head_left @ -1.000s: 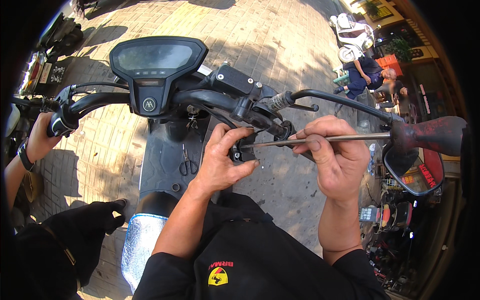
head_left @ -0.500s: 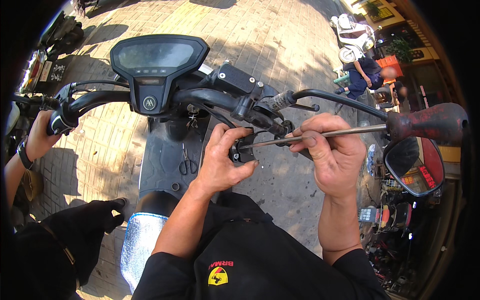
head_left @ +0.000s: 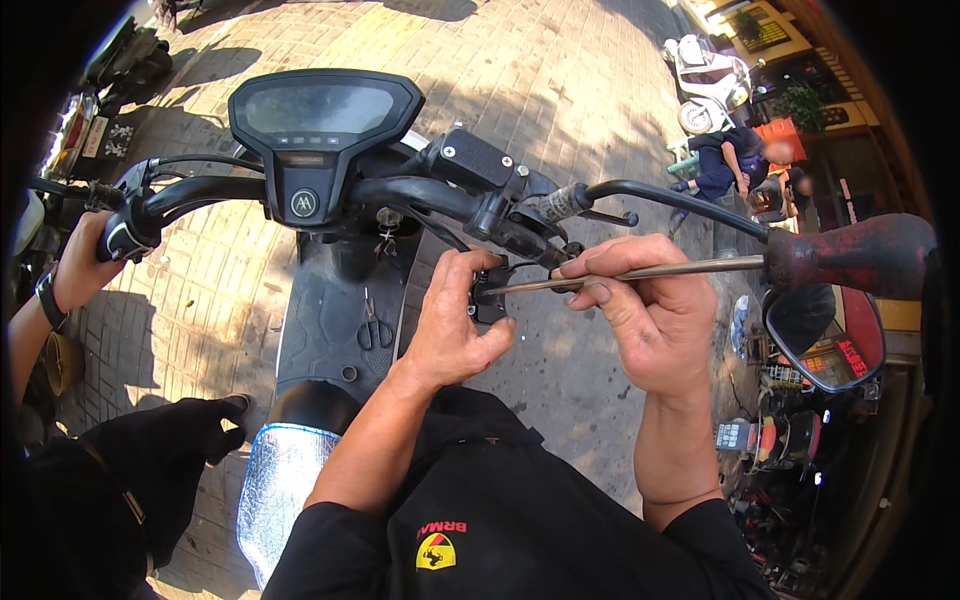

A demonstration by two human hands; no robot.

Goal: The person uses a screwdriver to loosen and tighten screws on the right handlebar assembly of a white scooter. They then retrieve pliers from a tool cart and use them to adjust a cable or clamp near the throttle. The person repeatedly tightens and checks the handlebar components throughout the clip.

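My left hand grips a small black switch housing below the right side of the scooter's handlebar. In my right hand is a long screwdriver, pinched by its metal shaft between thumb and fingers. Its dark red and black handle points away to the right. The shaft's tip meets the housing beside my left fingers; the exact contact is too small to make out. Thin black cables run from the housing area toward the bar. A brake lever and a mirror stem sit just above my right hand.
The scooter's dashboard stands at the upper left of the handlebar. Scissors and a small ring-shaped part lie on the footboard. Another person's hand holds the left grip. A mirror hangs at right; a seated person is farther off.
My right hand and the screwdriver have shifted slightly left, with my fingers nearer the switch housing. My left hand keeps its hold. The scooter appears slightly farther right in view.
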